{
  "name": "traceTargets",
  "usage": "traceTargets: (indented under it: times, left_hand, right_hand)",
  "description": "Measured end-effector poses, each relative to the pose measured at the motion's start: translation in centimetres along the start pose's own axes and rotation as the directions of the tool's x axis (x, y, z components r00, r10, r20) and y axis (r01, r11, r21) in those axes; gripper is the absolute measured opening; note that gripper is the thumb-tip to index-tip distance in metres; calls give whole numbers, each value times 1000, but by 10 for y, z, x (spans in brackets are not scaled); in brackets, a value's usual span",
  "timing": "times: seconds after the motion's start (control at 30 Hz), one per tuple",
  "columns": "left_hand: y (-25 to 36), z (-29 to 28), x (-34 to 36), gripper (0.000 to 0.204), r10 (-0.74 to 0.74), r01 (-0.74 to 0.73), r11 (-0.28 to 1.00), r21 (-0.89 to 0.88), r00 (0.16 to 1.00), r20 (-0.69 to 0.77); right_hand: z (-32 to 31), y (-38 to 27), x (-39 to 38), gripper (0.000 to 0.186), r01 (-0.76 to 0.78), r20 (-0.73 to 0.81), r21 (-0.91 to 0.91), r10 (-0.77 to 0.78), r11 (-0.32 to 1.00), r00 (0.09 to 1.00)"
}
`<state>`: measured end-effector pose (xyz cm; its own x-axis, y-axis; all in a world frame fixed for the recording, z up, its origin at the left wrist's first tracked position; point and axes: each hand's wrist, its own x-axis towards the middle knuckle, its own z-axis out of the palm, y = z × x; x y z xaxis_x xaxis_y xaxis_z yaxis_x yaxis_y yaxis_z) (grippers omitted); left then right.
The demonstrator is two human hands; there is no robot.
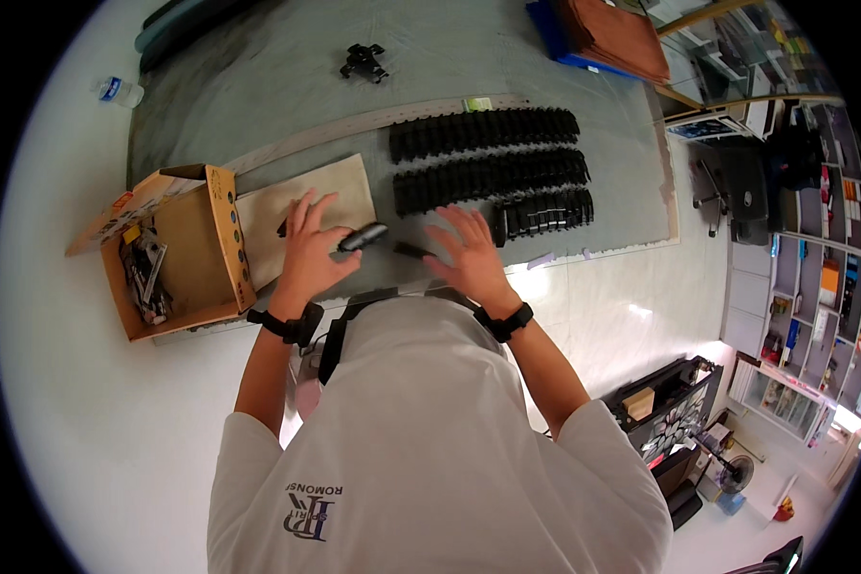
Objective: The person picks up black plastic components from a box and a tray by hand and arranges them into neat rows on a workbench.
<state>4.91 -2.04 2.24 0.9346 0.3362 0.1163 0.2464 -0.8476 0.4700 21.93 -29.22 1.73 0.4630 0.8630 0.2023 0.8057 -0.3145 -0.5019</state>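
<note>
My left hand (309,251) is over a beige board (354,184), pinching a small glossy black rounded piece (364,236) between thumb and forefinger; its other fingers are spread. Part of a small dark item (283,228) shows beside this hand. To the right, my right hand (472,256) hovers with its fingers apart and holds nothing that I can see. Close to its thumb lies a short dark strip (411,251). Beyond it, black ribbed pieces stand in a far row (483,134), a middle row (493,180) and a shorter near row (545,213).
An open cardboard box (225,244) with loose items inside stands at the left. A black bracket-like object (364,63) lies toward the back of the grey table (277,91). Brown folded material (614,40) is at the far right, and a bottle (121,92) at the far left.
</note>
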Motion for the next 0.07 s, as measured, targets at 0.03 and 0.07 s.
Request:
traceTargets:
  times: [0.03,0.07]
  left_hand:
    - [8,1,4,30,84,-80,994,-74,995,54]
    - [17,3,7,30,170,-154,977,-150,980,100]
  right_hand:
    - [-2,-2,2,50,30,8,24,-30,999,1000]
    - [-2,-1,2,52,71,33,32,-72,997,997]
